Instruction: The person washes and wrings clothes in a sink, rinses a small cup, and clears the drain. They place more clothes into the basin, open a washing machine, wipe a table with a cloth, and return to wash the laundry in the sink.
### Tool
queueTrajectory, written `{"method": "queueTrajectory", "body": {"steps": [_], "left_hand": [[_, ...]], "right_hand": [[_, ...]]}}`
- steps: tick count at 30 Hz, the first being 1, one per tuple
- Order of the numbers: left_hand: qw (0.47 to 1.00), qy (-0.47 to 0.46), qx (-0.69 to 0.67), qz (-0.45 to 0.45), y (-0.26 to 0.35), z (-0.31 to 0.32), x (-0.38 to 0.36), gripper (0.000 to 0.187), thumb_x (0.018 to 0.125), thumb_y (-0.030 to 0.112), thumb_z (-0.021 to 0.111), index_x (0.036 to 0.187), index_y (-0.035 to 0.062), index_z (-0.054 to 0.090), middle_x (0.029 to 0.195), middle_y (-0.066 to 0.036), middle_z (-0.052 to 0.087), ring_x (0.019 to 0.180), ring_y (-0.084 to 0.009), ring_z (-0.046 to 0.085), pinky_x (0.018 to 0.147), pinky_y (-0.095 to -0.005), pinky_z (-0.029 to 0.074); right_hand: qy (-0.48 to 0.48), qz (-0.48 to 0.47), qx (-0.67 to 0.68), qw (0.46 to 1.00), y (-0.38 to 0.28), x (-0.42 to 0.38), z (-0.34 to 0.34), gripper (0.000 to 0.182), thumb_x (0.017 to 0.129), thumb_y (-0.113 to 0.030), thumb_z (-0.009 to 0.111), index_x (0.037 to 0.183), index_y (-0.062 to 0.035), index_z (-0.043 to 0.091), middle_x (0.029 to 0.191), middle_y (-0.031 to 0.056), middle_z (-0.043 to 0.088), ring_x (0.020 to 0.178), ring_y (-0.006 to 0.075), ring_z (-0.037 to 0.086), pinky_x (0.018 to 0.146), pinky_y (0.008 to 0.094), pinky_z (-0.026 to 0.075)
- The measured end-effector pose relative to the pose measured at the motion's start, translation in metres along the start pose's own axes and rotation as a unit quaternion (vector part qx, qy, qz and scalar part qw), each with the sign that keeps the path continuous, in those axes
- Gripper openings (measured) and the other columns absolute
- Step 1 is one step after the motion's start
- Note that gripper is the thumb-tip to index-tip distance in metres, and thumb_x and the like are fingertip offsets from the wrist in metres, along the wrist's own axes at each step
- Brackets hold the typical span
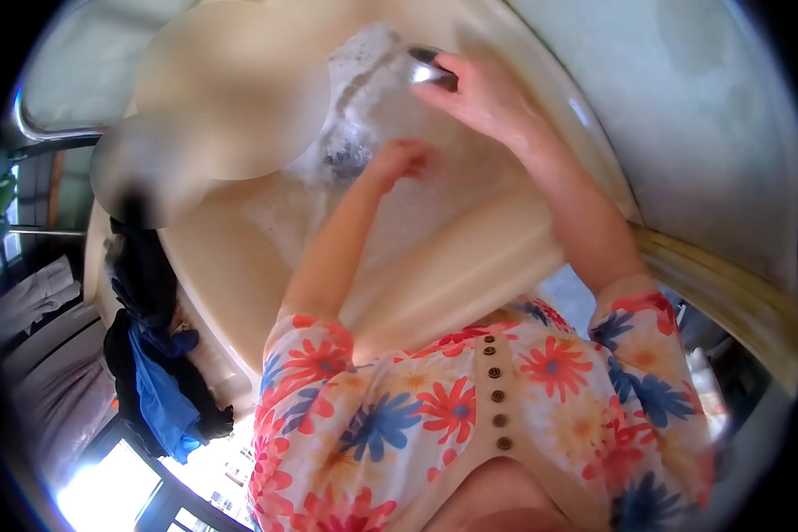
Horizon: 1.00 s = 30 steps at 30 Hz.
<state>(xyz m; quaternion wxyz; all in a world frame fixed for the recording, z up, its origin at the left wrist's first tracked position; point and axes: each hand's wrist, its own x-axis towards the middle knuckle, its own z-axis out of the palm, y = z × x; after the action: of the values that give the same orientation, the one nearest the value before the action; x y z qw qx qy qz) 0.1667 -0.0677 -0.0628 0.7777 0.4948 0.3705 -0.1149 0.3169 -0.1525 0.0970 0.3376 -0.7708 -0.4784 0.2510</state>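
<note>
My right hand (483,93) grips a shiny metal cup (434,71) with a dark mouth, thumb and fingers around its side. The cup is held over the right part of a beige bathtub (434,293). Below and to its left, my left hand (403,161) is low over the tub water, its fingers curled down and smeared by motion. White foam (350,115) floats on the cloudy water (381,222) beside that hand. A large blurred patch hides the tub's upper left part.
Black clothing (146,275) and a blue cloth (168,390) hang over the tub's left rim. A pale wall (709,133) runs along the right. A chrome rail (58,135) is at the upper left. Bright window light (111,488) comes from the lower left.
</note>
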Motion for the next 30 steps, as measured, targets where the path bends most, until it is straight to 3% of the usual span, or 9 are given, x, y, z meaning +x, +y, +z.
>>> {"method": "queueTrajectory", "body": {"steps": [6, 8, 11, 14, 17, 20, 23, 26, 30], "left_hand": [[0.929, -0.02, 0.32, 0.186, -0.025, 0.081, 0.037, 0.029, 0.083, 0.022, 0.05, 0.102, 0.0021, 0.058, 0.1, -0.01, 0.059, 0.09, -0.0203, 0.055, 0.078, -0.0308, 0.043], [0.704, -0.019, 0.569, 0.424, -0.033, 0.105, 0.016, 0.034, 0.079, 0.026, 0.052, 0.104, 0.0045, 0.059, 0.105, -0.013, 0.056, 0.103, -0.0253, 0.048, 0.085, -0.0359, 0.039], [0.642, 0.023, 0.618, 0.453, -0.055, 0.074, 0.028, 0.041, 0.08, 0.03, 0.051, 0.115, 0.0089, 0.051, 0.122, -0.012, 0.044, 0.116, -0.0299, 0.035, 0.095, -0.0418, 0.029], [0.73, -0.016, 0.546, 0.411, -0.066, 0.022, 0.044, 0.042, 0.08, 0.031, 0.05, 0.116, 0.0094, 0.047, 0.128, -0.013, 0.037, 0.118, -0.0301, 0.032, 0.096, -0.0457, 0.026], [0.587, 0.069, 0.62, 0.516, -0.041, 0.017, 0.029, 0.035, 0.08, 0.028, 0.048, 0.11, 0.0089, 0.05, 0.121, -0.013, 0.044, 0.115, -0.0311, 0.037, 0.094, -0.0462, 0.027], [0.847, 0.187, 0.498, 0.013, 0.079, 0.044, -0.041, 0.04, 0.079, 0.031, 0.049, 0.116, 0.0153, 0.048, 0.123, -0.011, 0.044, 0.114, -0.0276, 0.041, 0.095, -0.0495, 0.026], [0.719, 0.333, 0.579, 0.19, 0.006, -0.051, 0.03, 0.038, 0.075, 0.03, 0.053, 0.108, 0.0114, 0.054, 0.109, -0.012, 0.054, 0.107, -0.029, 0.047, 0.091, -0.0472, 0.033], [0.691, 0.181, 0.695, 0.075, 0.01, -0.017, 0.002, 0.041, 0.074, 0.027, 0.055, 0.112, 0.0117, 0.051, 0.116, -0.01, 0.051, 0.11, -0.0294, 0.044, 0.089, -0.0411, 0.036], [0.825, 0.168, 0.496, 0.212, 0.032, -0.018, -0.062, 0.043, 0.072, 0.03, 0.06, 0.109, 0.0087, 0.053, 0.108, -0.013, 0.054, 0.105, -0.031, 0.046, 0.085, -0.0382, 0.039]], "right_hand": [[0.023, -0.02, 0.029, 0.999, 0.015, 0.004, 0.007, 0.029, 0.074, -0.026, 0.063, 0.089, -0.0007, 0.059, 0.069, 0.0067, 0.061, 0.059, 0.0139, 0.054, 0.057, 0.0273, 0.044], [0.023, -0.013, 0.015, 1.0, 0.005, -0.002, 0.008, 0.027, 0.074, -0.028, 0.062, 0.087, -0.0046, 0.06, 0.071, 0.0066, 0.062, 0.061, 0.0179, 0.056, 0.057, 0.0298, 0.044], [0.002, 0.012, 0.021, 1.0, 0.002, -0.002, 0.008, 0.026, 0.073, -0.029, 0.061, 0.086, -0.0062, 0.06, 0.071, 0.0065, 0.061, 0.061, 0.0201, 0.056, 0.057, 0.031, 0.043], [-0.017, 0.028, 0.042, 0.999, 0.001, -0.001, 0.012, 0.027, 0.073, -0.03, 0.062, 0.086, -0.0056, 0.06, 0.07, 0.0065, 0.061, 0.06, 0.02, 0.056, 0.056, 0.0308, 0.043], [0.001, 0.009, 0.063, 0.998, 0.006, -0.003, 0.014, 0.029, 0.074, -0.03, 0.062, 0.088, -0.0048, 0.06, 0.069, 0.0057, 0.061, 0.06, 0.018, 0.056, 0.056, 0.0302, 0.043], [0.012, 0.016, 0.054, 0.998, 0.009, -0.003, 0.011, 0.029, 0.075, -0.029, 0.062, 0.088, -0.0036, 0.06, 0.069, 0.0051, 0.062, 0.06, 0.0171, 0.056, 0.056, 0.03, 0.043], [-0.018, 0.037, 0.046, 0.998, -0.002, -0.003, 0.005, 0.026, 0.077, -0.02, 0.063, 0.092, 0.0001, 0.058, 0.072, 0.0021, 0.059, 0.063, 0.0083, 0.051, 0.059, 0.0234, 0.042], [-0.056, 0.027, 0.026, 0.998, -0.003, -0.003, 0.005, 0.025, 0.077, -0.021, 0.062, 0.089, 0.0005, 0.059, 0.069, 0.0029, 0.059, 0.062, 0.0091, 0.053, 0.058, 0.0254, 0.043], [-0.248, -0.049, -0.161, 0.954, 0.009, -0.007, 0.016, 0.024, 0.074, -0.021, 0.063, 0.087, -0.0006, 0.06, 0.066, 0.0055, 0.059, 0.061, 0.0123, 0.056, 0.055, 0.0285, 0.044]]}}
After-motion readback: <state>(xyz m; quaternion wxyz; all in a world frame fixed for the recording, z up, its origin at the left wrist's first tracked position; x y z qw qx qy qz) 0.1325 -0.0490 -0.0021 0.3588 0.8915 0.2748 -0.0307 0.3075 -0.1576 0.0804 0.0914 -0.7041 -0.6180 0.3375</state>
